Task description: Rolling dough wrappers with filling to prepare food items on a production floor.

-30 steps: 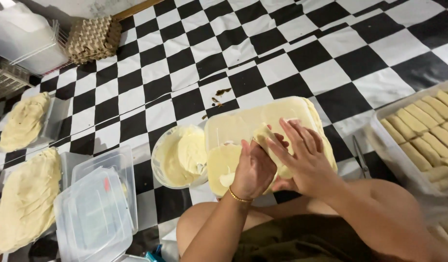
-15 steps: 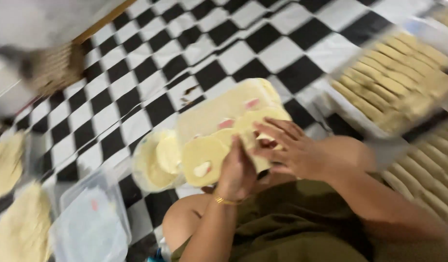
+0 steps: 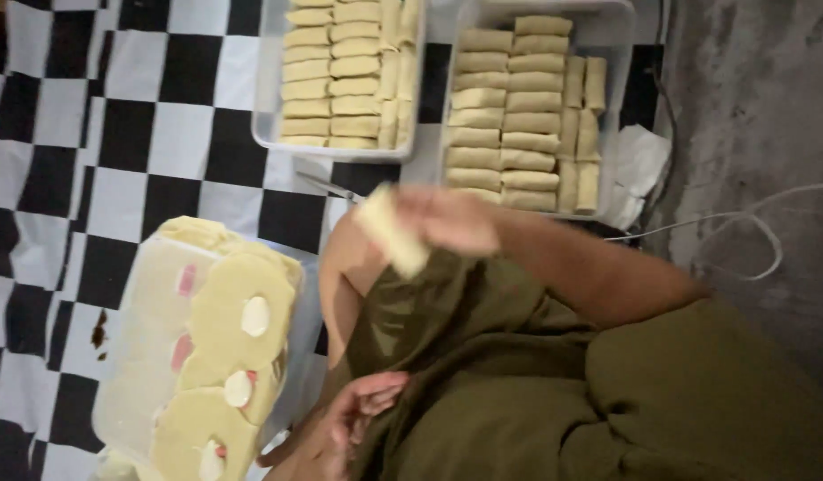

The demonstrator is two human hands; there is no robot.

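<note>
Swinging round to the right since a second ago, the view now takes in the two clear trays of finished rolls that sat only at the edge before. The right hand (image 3: pixel 451 218), which was working with the other on a wrapper over the board, has lifted away and is closed round one pale folded roll (image 3: pixel 392 230), carrying it in the air above the knee, near the right-hand tray (image 3: pixel 607 27) and just short of its front row. That tray is packed with neat rows of rolls; the left-hand tray (image 3: pixel 267 107) beside it looks equally full.

The left hand (image 3: pixel 353 419) has dropped back to the lap, fingers loosely curled and half open, holding nothing I can see.

On the plastic board (image 3: pixel 139 356), resting on the black-and-white checked floor (image 3: pixel 117 134), round wrappers (image 3: pixel 237 307) lie flat with small white and pink pieces of filling on them, not yet folded. So one roll looks done and on its way to join the others, with several wrappers waiting.
</note>
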